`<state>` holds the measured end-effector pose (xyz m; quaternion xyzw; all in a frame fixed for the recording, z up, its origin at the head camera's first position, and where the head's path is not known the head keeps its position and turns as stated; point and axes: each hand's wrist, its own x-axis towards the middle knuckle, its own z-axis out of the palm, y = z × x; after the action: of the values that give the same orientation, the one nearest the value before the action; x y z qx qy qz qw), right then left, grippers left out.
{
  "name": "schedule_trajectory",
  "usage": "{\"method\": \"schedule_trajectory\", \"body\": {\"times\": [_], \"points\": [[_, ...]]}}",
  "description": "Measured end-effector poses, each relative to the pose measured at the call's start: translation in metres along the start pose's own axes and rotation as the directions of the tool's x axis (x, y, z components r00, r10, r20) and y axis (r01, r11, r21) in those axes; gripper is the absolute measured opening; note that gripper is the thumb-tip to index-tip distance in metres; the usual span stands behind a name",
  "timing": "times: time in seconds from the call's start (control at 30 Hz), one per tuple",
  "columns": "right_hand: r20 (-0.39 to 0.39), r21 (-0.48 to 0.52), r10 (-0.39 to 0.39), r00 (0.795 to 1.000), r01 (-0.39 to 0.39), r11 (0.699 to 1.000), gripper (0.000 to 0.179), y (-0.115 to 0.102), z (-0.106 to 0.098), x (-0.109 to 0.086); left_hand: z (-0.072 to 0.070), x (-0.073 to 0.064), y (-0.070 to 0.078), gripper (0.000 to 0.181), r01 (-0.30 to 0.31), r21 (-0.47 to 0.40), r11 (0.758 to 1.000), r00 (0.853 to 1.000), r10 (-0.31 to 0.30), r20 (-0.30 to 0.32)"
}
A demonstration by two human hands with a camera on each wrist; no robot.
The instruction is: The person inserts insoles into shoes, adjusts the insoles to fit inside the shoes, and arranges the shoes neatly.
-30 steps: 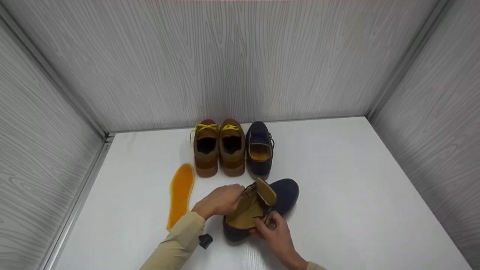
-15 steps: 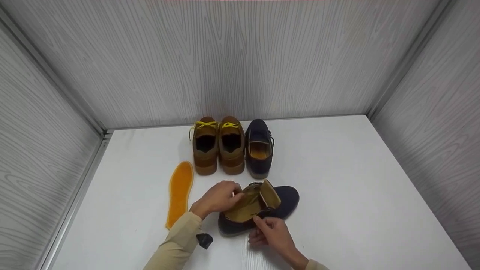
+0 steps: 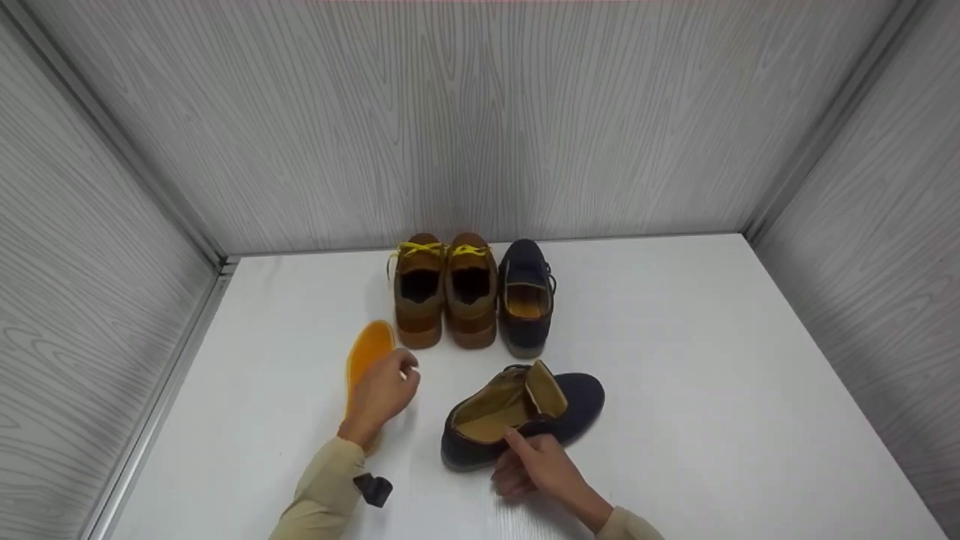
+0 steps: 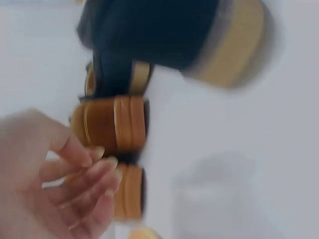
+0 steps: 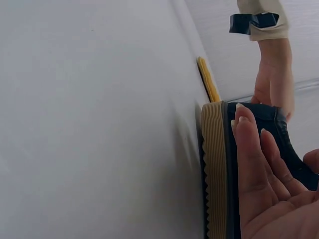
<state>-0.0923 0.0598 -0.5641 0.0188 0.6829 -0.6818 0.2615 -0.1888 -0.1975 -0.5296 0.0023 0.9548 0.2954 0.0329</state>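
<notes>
A navy shoe (image 3: 583,405) with a tan lining lies on the white table, toe pointing right and its tongue folded up. My right hand (image 3: 544,465) holds its near side, thumb at the rim of the opening and fingers along the outer wall above the ribbed sole (image 5: 215,164). Left of the shoe, my left hand (image 3: 382,394) hovers over an orange insole (image 3: 370,345), hiding its middle. The left wrist view, somewhat blurred, has the left fingers (image 4: 84,191) loosely curled with nothing between them.
Behind stand two brown shoes (image 3: 420,315) with yellow laces, beside a second navy shoe (image 3: 527,330) that has an orange insole inside. Grey wood-grain panels (image 3: 480,120) enclose the table (image 3: 712,390) at the back and sides. A small black device sits on the left sleeve (image 3: 322,480).
My left hand has let go of the shoe's far side and moved left over the insole. The shoe has settled flatter, while my right hand stays at its near side.
</notes>
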Motion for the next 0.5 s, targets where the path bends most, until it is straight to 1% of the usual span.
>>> {"method": "schedule_trajectory", "body": {"times": [0.03, 0.1, 0.2, 0.27, 0.33, 0.43, 0.5], "points": [[0.002, 0.003, -0.006, 1.000, 0.006, 1.000, 0.061, 0.000, 0.000, 0.000, -0.002, 0.000, -0.006, 0.026, 0.045, 0.018, 0.999, 0.999, -0.044, -0.023], [0.003, 0.009, -0.013, 1.000, 0.013, 1.000, 0.061, 0.001, 0.001, 0.000, -0.006, 0.001, -0.018, 0.037, 0.120, 0.066, 0.991, 0.991, -0.116, -0.059], [0.009, 0.017, -0.013, 1.000, 0.013, 1.000, 0.062, 0.003, 0.001, 0.000, -0.009, 0.000, -0.033, 0.053, 0.203, 0.134, 0.970, 0.977, -0.192, -0.096], [0.017, 0.023, -0.011, 1.000, 0.010, 1.000, 0.062, 0.004, 0.002, 0.000, -0.010, 0.000, -0.041, 0.060, 0.241, 0.153, 0.958, 0.969, -0.229, -0.093], [0.027, 0.023, -0.009, 1.000, 0.009, 1.000, 0.062, 0.004, 0.001, 0.000, -0.011, 0.000, -0.046, 0.067, 0.273, 0.147, 0.951, 0.961, -0.262, -0.086], [0.035, 0.010, -0.006, 0.999, 0.006, 1.000, 0.063, 0.004, 0.000, 0.001, -0.009, 0.000, -0.051, 0.076, 0.309, 0.147, 0.940, 0.951, -0.305, -0.051], [0.035, 0.000, 0.000, 0.999, 0.000, 1.000, 0.064, 0.004, -0.001, 0.002, -0.007, 0.001, -0.054, 0.083, 0.322, 0.157, 0.934, 0.946, -0.321, -0.033]]}}
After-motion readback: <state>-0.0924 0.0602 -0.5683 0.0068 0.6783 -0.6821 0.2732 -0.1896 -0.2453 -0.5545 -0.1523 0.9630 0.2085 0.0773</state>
